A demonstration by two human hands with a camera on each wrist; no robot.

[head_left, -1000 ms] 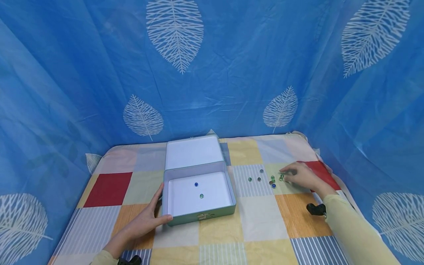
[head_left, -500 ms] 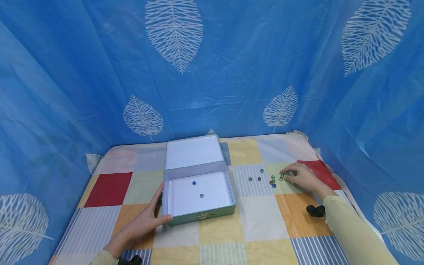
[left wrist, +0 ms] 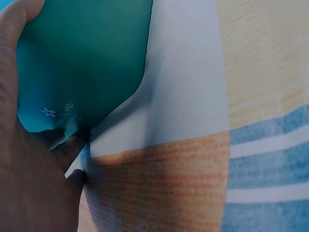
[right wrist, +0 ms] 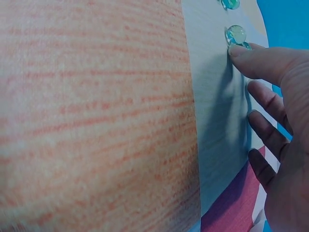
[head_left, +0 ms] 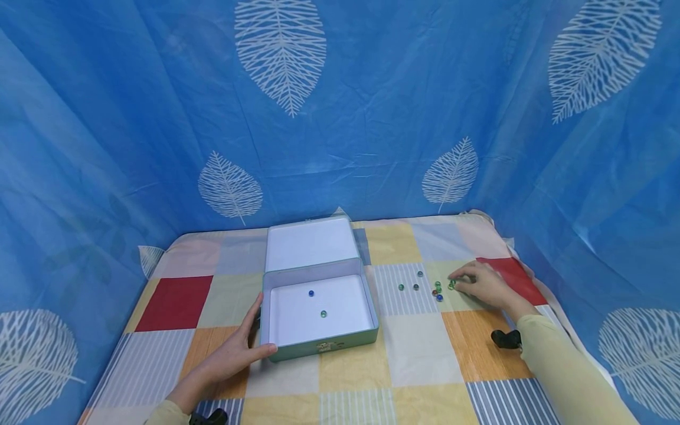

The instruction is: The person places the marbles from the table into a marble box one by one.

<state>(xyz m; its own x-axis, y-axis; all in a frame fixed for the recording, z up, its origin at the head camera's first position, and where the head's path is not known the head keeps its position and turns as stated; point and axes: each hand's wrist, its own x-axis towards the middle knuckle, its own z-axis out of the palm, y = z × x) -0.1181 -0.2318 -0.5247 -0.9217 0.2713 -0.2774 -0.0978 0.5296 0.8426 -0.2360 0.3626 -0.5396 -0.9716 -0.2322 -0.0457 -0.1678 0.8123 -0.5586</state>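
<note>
Green marbles, 2 visible, just left of R hand, mid-right of frame; in R-wrist view, one directly above thumb tip, other partly behind it. Round, so no long axis to line up. Pinched or merely touched: can't tell; remaining fingers half bent, w/ nothing in them. R hand much nearer than L hand, lower left of centre, w/ fingers spread, fairly straight, against left side of box, thumb at front corner; not clenched. In box, mid-frame: blue marble + green marble; lid open toward top. Btwn box and R hand: loose marbles, some bunched near fingertips, so room prob. tight on left, looser below. Underneath, patchwork cloth; behind, blue curtain w/ white leaf prints.
</note>
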